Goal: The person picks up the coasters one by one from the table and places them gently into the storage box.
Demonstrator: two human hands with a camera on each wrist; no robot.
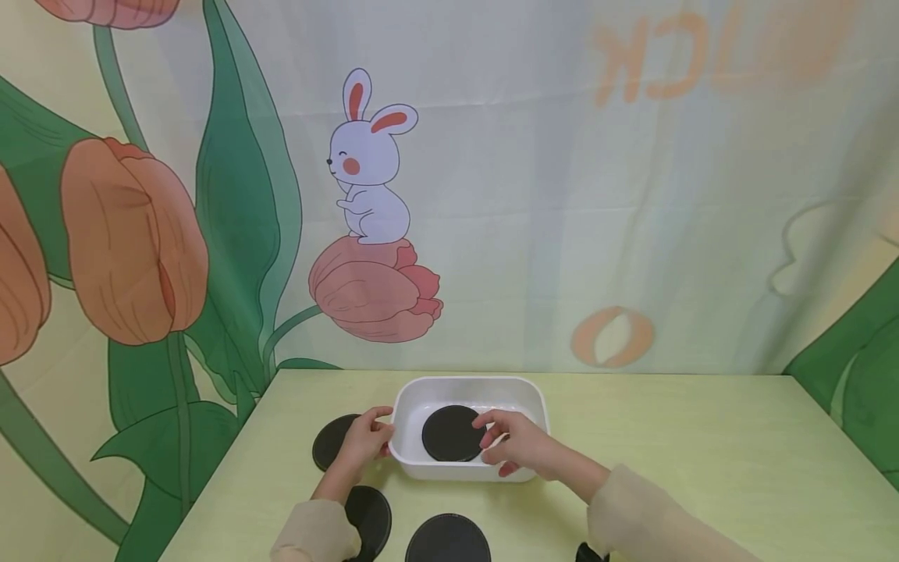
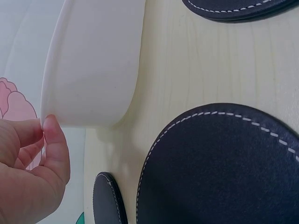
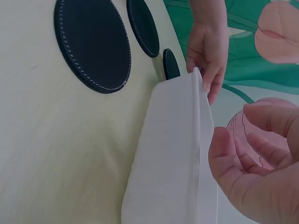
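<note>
A white rectangular tray [image 1: 467,471] stands on the table with a round black coaster [image 1: 449,434] lying inside it. My left hand [image 1: 367,439] pinches the tray's left rim between thumb and finger; the left wrist view shows this grip on the tray wall [image 2: 93,70]. Over the tray's right part hovers my right hand [image 1: 516,446], fingers loosely bent and nothing between them. In the right wrist view a gap shows between the thumb and fingers of the right hand [image 3: 261,172], beside the tray's rim [image 3: 196,149].
More black coasters with white stitching lie outside the tray: one left of it [image 1: 330,443], another by the left sleeve [image 1: 372,515], a third at the front [image 1: 448,538]. Near the right sleeve is a partly hidden black object [image 1: 588,553]. A printed curtain [image 1: 492,234] hangs behind the table.
</note>
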